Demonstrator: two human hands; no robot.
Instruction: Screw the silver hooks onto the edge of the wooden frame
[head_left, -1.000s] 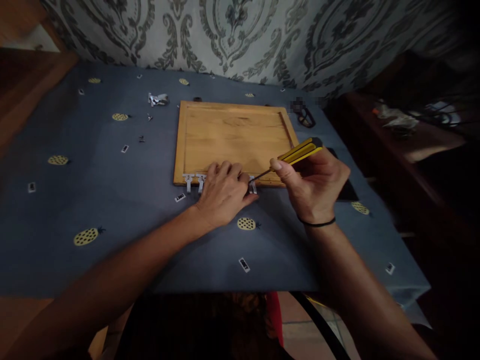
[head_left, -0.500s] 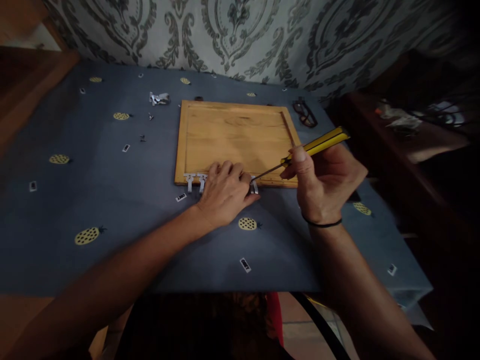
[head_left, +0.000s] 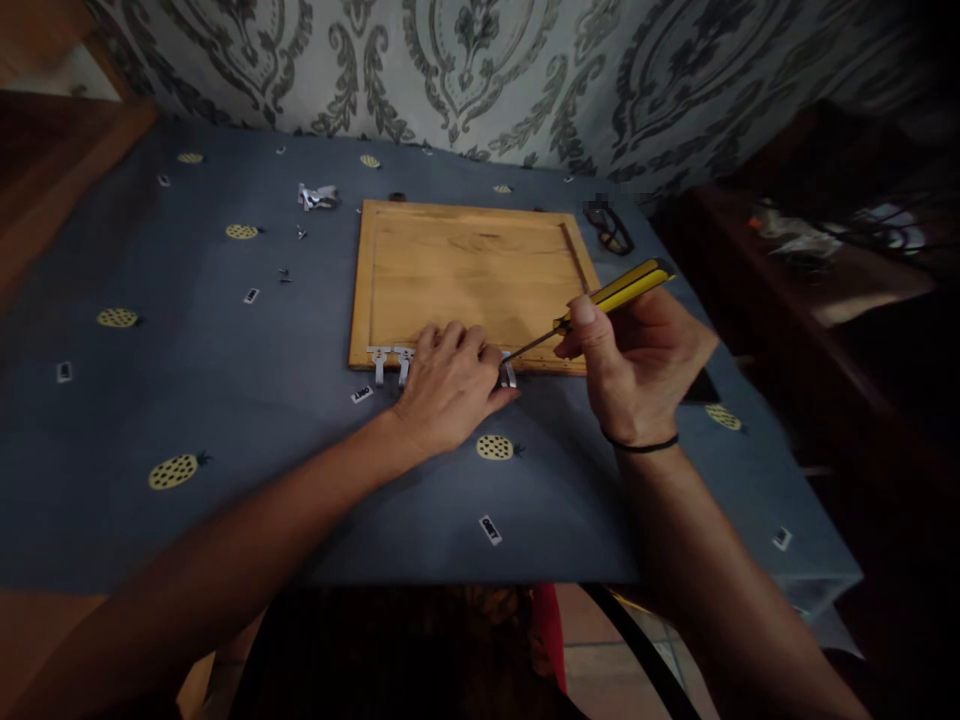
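A framed wooden panel (head_left: 465, 270) lies flat on the table. Small metal hooks (head_left: 379, 362) line its near edge, at least two of them left of my left hand. My left hand (head_left: 450, 385) bends over that edge, index finger and thumb closed around another metal hook (head_left: 511, 370); its palm hides part of the edge. In my right hand (head_left: 645, 365) is a screwdriver with a yellow and black handle (head_left: 622, 290), gripped between thumb and fingers. Its shaft slants down left to the hook beside my left index finger, where the tip is hard to make out.
A blue tablecloth (head_left: 247, 400) with pineapple prints covers the table. Loose metal pieces (head_left: 319, 197) and small screws (head_left: 285, 276) lie left of the panel. Glasses (head_left: 611, 232) rest at the back right. A dark flat object (head_left: 701, 388) lies by my right hand.
My right hand and the screwdriver handle have shifted slightly left and a little lower. The left hand, panel and hooks stay in place.
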